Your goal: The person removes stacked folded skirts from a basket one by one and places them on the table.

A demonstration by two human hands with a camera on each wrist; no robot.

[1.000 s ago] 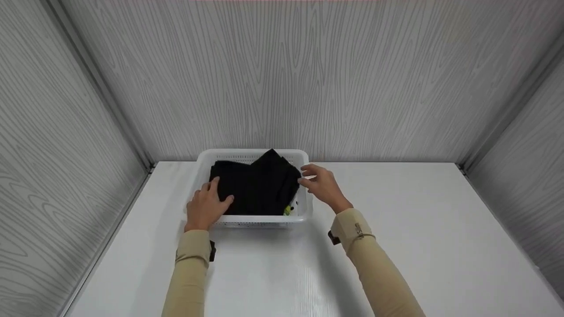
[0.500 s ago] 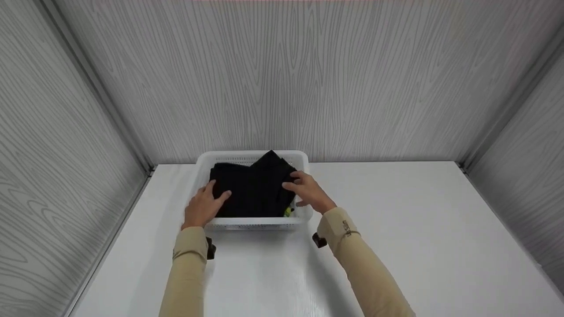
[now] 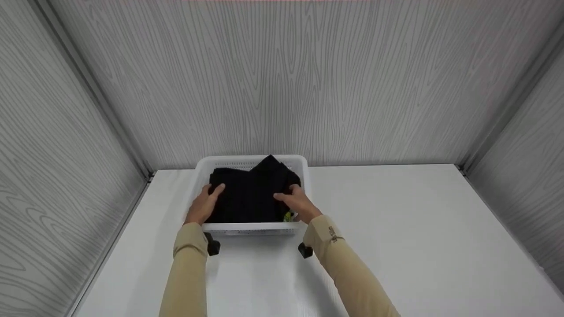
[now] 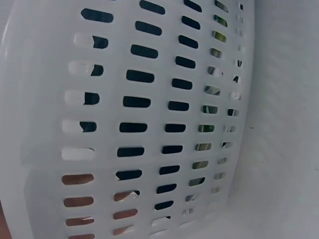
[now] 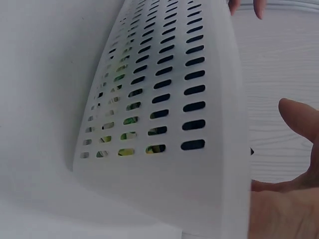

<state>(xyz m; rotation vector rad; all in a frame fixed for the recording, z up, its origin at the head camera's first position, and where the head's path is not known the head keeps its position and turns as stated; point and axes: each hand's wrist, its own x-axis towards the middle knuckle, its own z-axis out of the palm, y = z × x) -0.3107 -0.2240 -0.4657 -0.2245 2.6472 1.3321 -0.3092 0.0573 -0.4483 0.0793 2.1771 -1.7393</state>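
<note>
A folded black cloth (image 3: 246, 196) lies in a white perforated plastic basket (image 3: 260, 226), a pointed corner raised at the back. My left hand (image 3: 202, 207) reaches over the basket's front left, its thumb and fingers spread at the cloth's left edge. Through the slots of the basket wall (image 4: 107, 114) in the left wrist view, skin shows low inside. My right hand (image 3: 299, 203) reaches in at the right, its thumb over the cloth and fingers at its right edge. In the right wrist view the right thumb (image 5: 299, 117) is stretched out above the rim.
Something yellow-green (image 3: 287, 216) shows under the cloth at the basket's front right corner. The basket stands on a white table (image 3: 396, 229) near the grey wood-grain back wall (image 3: 282, 79). Side walls rise at left and right.
My right hand has moved left and down, from the basket's right rim onto the cloth's right side. My left hand has shifted slightly left and lower along the cloth's left edge.
</note>
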